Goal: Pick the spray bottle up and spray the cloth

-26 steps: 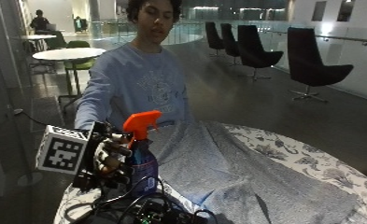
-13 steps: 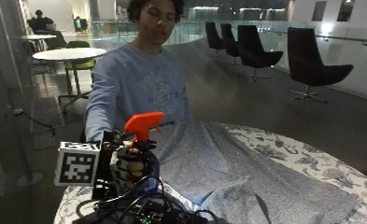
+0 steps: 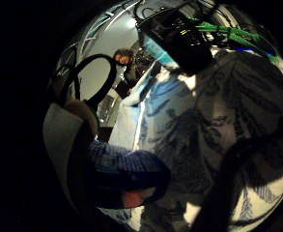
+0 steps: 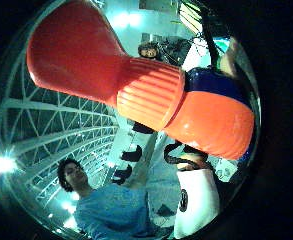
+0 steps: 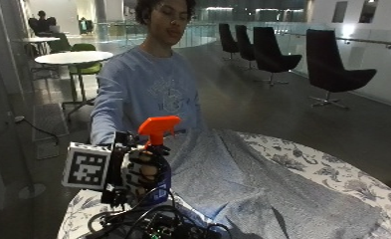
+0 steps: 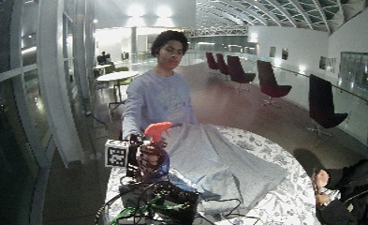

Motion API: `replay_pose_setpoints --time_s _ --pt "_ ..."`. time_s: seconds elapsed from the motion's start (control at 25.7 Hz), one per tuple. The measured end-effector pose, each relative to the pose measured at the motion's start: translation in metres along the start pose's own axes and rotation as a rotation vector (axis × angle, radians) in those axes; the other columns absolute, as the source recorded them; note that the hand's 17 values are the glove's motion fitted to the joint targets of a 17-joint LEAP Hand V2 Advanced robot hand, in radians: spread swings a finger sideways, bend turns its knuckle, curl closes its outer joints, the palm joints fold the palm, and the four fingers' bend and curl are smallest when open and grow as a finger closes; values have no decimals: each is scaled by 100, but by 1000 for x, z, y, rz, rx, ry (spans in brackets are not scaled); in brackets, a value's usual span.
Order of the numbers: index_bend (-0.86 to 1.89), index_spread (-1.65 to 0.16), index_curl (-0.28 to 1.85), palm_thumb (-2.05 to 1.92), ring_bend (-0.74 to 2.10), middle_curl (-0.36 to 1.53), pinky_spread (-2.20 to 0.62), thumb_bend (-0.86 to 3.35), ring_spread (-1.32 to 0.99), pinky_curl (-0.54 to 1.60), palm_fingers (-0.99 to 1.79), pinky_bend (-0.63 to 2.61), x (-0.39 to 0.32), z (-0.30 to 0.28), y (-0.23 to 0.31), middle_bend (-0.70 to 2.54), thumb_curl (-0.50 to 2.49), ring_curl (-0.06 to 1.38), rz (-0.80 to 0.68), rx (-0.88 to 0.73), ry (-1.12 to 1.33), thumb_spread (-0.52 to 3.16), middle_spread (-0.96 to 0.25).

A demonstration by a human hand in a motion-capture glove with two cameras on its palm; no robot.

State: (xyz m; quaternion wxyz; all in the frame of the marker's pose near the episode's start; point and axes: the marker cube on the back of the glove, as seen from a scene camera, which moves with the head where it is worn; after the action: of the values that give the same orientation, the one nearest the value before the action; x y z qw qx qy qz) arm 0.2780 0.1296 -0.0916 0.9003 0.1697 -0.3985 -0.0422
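A spray bottle (image 5: 158, 127) with an orange head and a blue body stands upright above the table's near left edge. My gloved right hand (image 5: 142, 172) grips its body, fingers curled round it. Its nozzle points toward the grey-blue cloth (image 5: 248, 184), which lies spread over the round table beside the hand. The wide outside view shows the same: bottle (image 6: 157, 129), hand (image 6: 149, 157), cloth (image 6: 215, 164). In the thumb side palm view the orange head of the bottle (image 4: 136, 90) fills the picture.
The table carries a floral tablecloth (image 5: 327, 174). A dark electronics box with cables (image 5: 162, 228) sits at the table's front edge just below the hand. Dark chairs (image 5: 334, 74) and a small round table (image 5: 72, 57) stand far behind.
The hand has turned at the wrist and shifted slightly toward the cloth, bringing the bottle more upright. The cloth has not moved.
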Motion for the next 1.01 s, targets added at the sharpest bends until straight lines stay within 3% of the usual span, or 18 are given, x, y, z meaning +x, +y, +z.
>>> replay_pose_setpoints --time_s 0.47,1.01 --pt "14 -25 33 95 68 49 -24 -3 -16 46 124 58 -113 35 -27 44 55 45 -53 -254 380 60 -12" --pt "12 -24 33 95 68 50 -25 -3 -15 46 122 58 -149 93 -34 44 58 46 -56 -558 944 62 -10"
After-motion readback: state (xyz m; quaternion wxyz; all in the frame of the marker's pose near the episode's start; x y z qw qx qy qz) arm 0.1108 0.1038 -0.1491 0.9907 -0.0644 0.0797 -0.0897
